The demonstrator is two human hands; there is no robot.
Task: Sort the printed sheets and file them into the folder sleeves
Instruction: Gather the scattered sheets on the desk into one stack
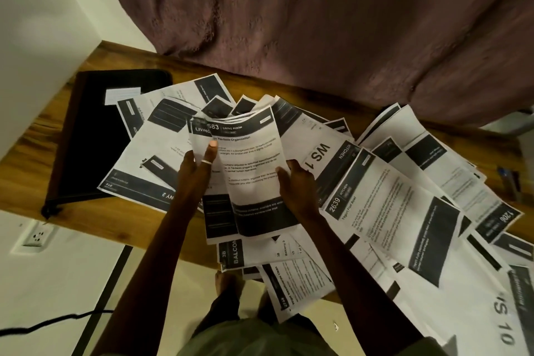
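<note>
Two sheets, centre, pinched by left hand; right hand grips an edge. Overhanging sheets, lower frame, may slide off surface.

The front sheet is headed "683 | LIVING ROOM", with "Tie-back Organization" below. Right of it, the kitchen sheet carries "WS 1" and "KITCHEN". The yogurt sheet reads "2639 KITCHEN" and "Yogurt Fruit Bowl". The far-right sheet shows "1206", the corner sheet "WS 10", and the balcony sheet "3B" and "Balcony 3".

folder half under sheets, txt blurred
</note>
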